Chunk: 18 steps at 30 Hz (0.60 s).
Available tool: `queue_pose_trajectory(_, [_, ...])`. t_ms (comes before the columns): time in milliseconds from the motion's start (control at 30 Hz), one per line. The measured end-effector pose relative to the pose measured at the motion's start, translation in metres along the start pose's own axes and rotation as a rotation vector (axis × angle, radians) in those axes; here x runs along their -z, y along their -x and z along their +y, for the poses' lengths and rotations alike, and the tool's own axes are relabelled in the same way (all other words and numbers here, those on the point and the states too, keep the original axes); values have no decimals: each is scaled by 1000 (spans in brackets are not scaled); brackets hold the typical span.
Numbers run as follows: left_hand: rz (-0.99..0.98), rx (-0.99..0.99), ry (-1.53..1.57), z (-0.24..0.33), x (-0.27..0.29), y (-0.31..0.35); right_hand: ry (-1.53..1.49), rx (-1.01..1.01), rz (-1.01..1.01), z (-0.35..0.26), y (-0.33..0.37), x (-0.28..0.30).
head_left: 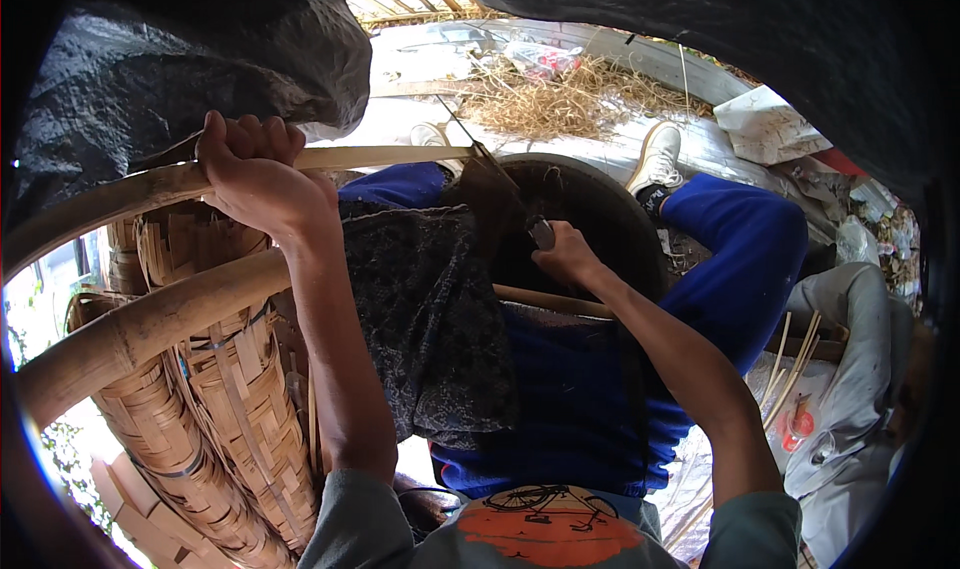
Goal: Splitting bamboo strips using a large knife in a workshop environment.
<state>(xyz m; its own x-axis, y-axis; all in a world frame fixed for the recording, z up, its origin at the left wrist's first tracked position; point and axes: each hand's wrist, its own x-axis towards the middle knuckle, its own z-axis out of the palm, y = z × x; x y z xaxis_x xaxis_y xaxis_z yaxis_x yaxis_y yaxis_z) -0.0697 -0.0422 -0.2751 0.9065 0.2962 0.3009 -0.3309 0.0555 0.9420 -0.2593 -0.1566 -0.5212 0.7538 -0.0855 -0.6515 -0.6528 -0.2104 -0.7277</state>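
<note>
My left hand (255,164) is closed around a long split bamboo strip (385,156), raised at the left with its palm side up. The strip runs right, and its end meets a dark knife blade (495,187). Closed on the knife's handle (541,234), my right hand (572,257) holds it over a dark round tub or tyre (640,204) between my legs. The exact contact of blade and strip is hard to make out in the shade. A dark patterned cloth (425,319) covers my left thigh. Another thin bamboo piece (550,301) lies across my lap.
Woven bamboo baskets (215,399) and a thick bamboo pole (150,329) crowd the left. Pale shavings (570,99) lie in a heap ahead. At the right are thin bamboo sticks (795,369) and grey cloth (845,339). Dark sheeting (200,59) hangs at the upper left.
</note>
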Motion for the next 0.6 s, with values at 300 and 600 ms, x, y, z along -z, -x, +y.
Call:
queue_pose_trajectory(300, [62,-36,-68,-2,-1,-5,-43,98,32,-10,-4,0])
queue_pose_trajectory(600, [68,-39,-51,-6,-10,-1,-59,-54,99,23,-14,-21])
